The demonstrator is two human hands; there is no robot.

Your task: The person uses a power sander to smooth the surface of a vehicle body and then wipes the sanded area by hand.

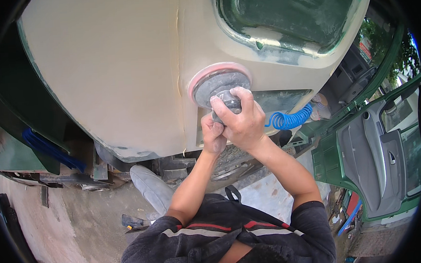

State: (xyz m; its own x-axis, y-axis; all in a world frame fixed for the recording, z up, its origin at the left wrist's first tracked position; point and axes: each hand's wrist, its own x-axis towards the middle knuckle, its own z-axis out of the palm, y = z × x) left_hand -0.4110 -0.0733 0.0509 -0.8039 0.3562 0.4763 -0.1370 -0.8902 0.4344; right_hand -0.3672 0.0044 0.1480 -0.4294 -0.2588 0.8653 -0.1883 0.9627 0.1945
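Observation:
A round air sander with a pinkish-red rim rests its disc against the beige, filler-coated vehicle panel. My right hand wraps over the dark head of the sander, fingers curled and dusty. Just to its left, my left hand closes round the sander's lower body or handle, which the hands largely hide. A blue coiled air hose runs off to the right from beside my right hand. A seam line of dried filler runs down the panel left of the disc.
Above right is a window recess showing dark green. A recessed panel lies right of the sander. An open green vehicle door stands at the right. Below the panel are a tyre and a concrete floor with a tool on it.

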